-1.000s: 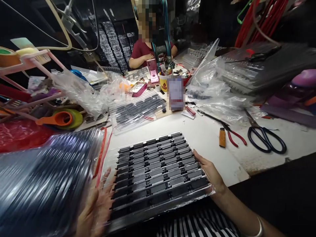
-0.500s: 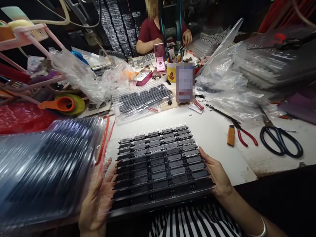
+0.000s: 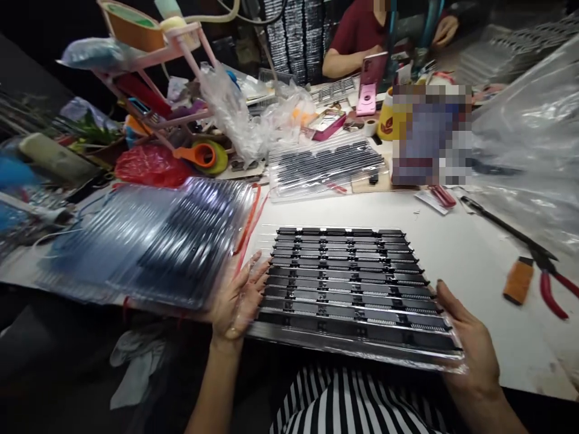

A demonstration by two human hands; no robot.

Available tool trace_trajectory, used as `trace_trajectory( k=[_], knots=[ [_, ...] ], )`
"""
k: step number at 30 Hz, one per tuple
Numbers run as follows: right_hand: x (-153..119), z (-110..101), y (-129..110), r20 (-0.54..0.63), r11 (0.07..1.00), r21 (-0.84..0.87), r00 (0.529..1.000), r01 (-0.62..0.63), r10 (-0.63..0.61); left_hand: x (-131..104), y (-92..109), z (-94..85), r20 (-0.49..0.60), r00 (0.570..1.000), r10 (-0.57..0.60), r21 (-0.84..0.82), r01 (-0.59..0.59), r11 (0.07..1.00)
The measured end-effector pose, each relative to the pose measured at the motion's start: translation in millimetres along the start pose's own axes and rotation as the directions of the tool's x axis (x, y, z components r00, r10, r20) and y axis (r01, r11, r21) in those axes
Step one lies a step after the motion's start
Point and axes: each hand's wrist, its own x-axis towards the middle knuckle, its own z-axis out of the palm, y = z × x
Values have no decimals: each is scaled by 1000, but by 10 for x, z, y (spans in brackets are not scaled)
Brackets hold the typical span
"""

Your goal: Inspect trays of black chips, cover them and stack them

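Left hand (image 3: 233, 301) and right hand (image 3: 473, 349) are clasping a plastic tray (image 3: 344, 348) of black components (image 3: 340, 263) at the counter (image 3: 486, 259)'s near edge, its load needing level support.

On the white table, a pink phone stand (image 3: 367, 101) is standing beside a yellow cup with leaf print (image 3: 386, 116), while a red crumpled plastic bag (image 3: 151, 165) is lying near an orange tape ring (image 3: 202, 155), and red-handled pliers (image 3: 545, 271) are resting beside an orange-and-black block (image 3: 518, 281).
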Motion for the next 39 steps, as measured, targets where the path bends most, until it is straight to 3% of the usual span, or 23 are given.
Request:
trace_trajectory(
  k=[3, 12, 17, 21, 25, 27, 34, 39],
  knots=[
    [-38, -36, 16, -61, 998, 55, 998, 34, -30, 2, -3, -1, -7, 1000, 18, 20, -17, 1000],
    [-16, -30, 24, -134, 987, 147, 988, -60, 80, -4, 16, 45, 5, 1000, -22, -6, 22, 1000],
    [3, 45, 27, -119, 982, 189, 993, 16, 6, 35, 62, -26, 175, 982, -75, -168, 105, 980],
    [15, 65, 28, -94, 967, 240, 993, 87, -66, 66, 119, -118, 285, 938, -195, -160, 247, 956],
    [23, 39, 26, -32, 956, 285, 998, 68, -61, 11, 51, -130, 392, 920, -25, -258, 135, 957],
    [26, 15, 22, -9, 951, 304, 999, 51, -51, -33, -7, -96, 339, 940, 28, -265, 66, 962],
    [-1, -23, 10, -6, 949, 314, 1000, 20, -19, -90, -37, 50, 57, 998, -23, -49, 25, 998],
    [-8, -9, 21, 3, 952, 302, 999, 48, -52, -88, -25, 56, -5, 1000, -10, -23, 10, 1000]
  ],
)
